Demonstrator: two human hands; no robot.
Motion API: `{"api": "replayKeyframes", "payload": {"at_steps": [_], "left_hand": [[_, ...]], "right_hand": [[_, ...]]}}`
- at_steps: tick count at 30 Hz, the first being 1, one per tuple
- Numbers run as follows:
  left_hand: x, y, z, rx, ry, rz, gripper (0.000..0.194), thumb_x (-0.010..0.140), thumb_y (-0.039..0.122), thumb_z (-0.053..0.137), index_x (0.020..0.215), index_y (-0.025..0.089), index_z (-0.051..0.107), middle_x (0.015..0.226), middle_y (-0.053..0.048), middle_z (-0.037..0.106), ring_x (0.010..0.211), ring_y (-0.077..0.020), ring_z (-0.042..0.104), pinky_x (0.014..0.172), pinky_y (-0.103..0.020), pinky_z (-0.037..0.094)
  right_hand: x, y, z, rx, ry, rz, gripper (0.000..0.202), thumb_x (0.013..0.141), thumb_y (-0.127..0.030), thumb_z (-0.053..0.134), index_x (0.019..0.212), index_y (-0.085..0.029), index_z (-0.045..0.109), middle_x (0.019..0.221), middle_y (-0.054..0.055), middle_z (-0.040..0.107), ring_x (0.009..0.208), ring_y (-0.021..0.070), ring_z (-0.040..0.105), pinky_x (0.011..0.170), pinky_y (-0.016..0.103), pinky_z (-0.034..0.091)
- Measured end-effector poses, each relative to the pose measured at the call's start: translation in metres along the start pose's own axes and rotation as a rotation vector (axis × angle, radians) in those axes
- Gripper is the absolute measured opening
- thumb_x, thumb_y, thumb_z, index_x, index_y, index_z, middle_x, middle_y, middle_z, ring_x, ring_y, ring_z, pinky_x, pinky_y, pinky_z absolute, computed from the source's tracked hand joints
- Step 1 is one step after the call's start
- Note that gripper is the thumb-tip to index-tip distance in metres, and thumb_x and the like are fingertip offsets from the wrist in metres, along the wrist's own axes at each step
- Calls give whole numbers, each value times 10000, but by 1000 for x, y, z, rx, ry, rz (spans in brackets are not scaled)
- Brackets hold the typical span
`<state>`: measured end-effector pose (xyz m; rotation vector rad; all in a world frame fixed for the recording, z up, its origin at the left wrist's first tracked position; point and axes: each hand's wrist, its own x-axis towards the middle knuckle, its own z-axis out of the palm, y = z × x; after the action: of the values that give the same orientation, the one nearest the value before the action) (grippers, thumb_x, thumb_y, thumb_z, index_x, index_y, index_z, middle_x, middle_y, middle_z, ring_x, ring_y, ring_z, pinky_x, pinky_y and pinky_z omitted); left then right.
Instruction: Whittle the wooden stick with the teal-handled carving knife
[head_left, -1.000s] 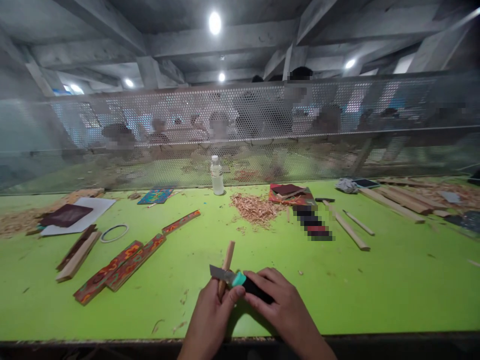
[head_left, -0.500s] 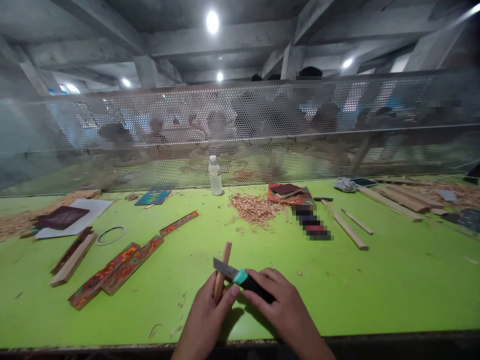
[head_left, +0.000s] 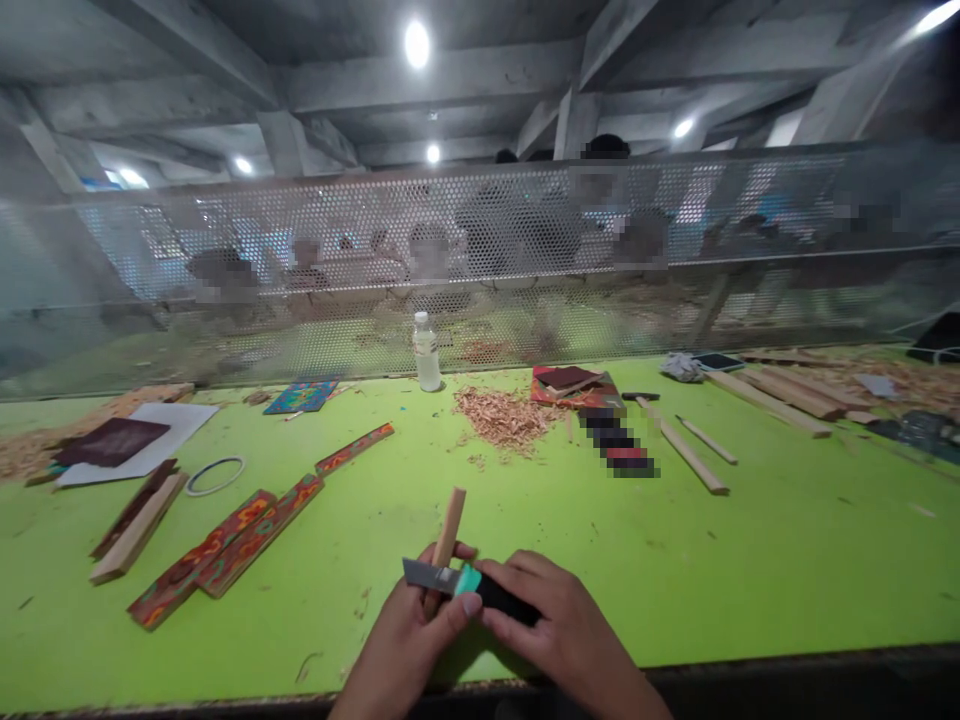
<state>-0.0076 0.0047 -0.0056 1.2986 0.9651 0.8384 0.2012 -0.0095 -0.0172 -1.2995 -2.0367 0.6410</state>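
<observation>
A short wooden stick (head_left: 451,525) stands up out of my left hand (head_left: 420,615), whose fingers are wrapped round its lower end. Closed round the black handle of a utility knife (head_left: 504,598) is my right hand (head_left: 551,610). The knife's wide grey blade points left and crosses in front of the stick, low down near my left fingers. My left thumb touches the knife's turquoise collar. Both hands are close together above the green table (head_left: 637,580) near its front edge.
Wood shavings (head_left: 502,418) lie mid-table behind my hands, with a bottle (head_left: 426,355) beyond them. Painted strips (head_left: 259,535) and a ring (head_left: 215,476) are on the left. Wooden sticks (head_left: 682,445) lie on the right. A perforated screen (head_left: 360,240) spans the back; people are behind it.
The knife blade has moved down and left along the stick, towards my left fingers. My left thumb now lies against the collar. The whole view has shifted slightly.
</observation>
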Motion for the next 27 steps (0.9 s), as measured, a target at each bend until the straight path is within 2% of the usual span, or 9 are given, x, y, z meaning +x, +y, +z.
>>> {"api": "replayKeyframes", "payload": {"at_steps": [7,11,14,20,22,27], "left_hand": [[1,2,4,158,114,4,577,871,574,715,1281,171,668,1241,-106,744,1192,-341,641,1064,-397,445],[2,0,7,281,176,-26,525,882,625,673,1096,147,709,1012,-95,758,978,-316,671,886,-365,496],[2,-2,9,361,204,-27,498,906,649,630,956,157,691,850,-58,704,834,-273,633,766,-333,479],[2,2,10,307,145,28,448,965,592,575,1123,186,680,1033,-61,736,953,-267,634,834,-312,464],[2,4,10,293,151,29,456,962,595,579,1130,183,677,1046,-65,737,976,-273,634,851,-315,466],[1,1,4,232,166,11,481,936,605,620,1134,170,673,1002,-63,734,1004,-287,637,899,-332,476]], "right_hand": [[-1,0,0,-1,83,-5,372,918,-311,735,1290,-295,739,949,37,729,883,210,692,776,289,545],[-2,2,3,6,158,11,313,914,-322,738,1219,-252,753,990,57,753,922,229,703,819,316,555],[-1,3,4,36,193,32,260,920,-360,738,1150,-243,760,1006,62,763,933,239,705,837,331,552],[0,3,4,94,335,148,283,969,-427,669,1164,-237,743,1036,69,762,952,241,712,838,324,536],[0,2,3,97,305,146,288,967,-427,667,1161,-230,749,1026,68,762,941,241,711,840,326,532],[0,-2,0,94,122,112,283,959,-412,682,1160,-232,769,975,54,761,902,236,702,803,317,524]]}}
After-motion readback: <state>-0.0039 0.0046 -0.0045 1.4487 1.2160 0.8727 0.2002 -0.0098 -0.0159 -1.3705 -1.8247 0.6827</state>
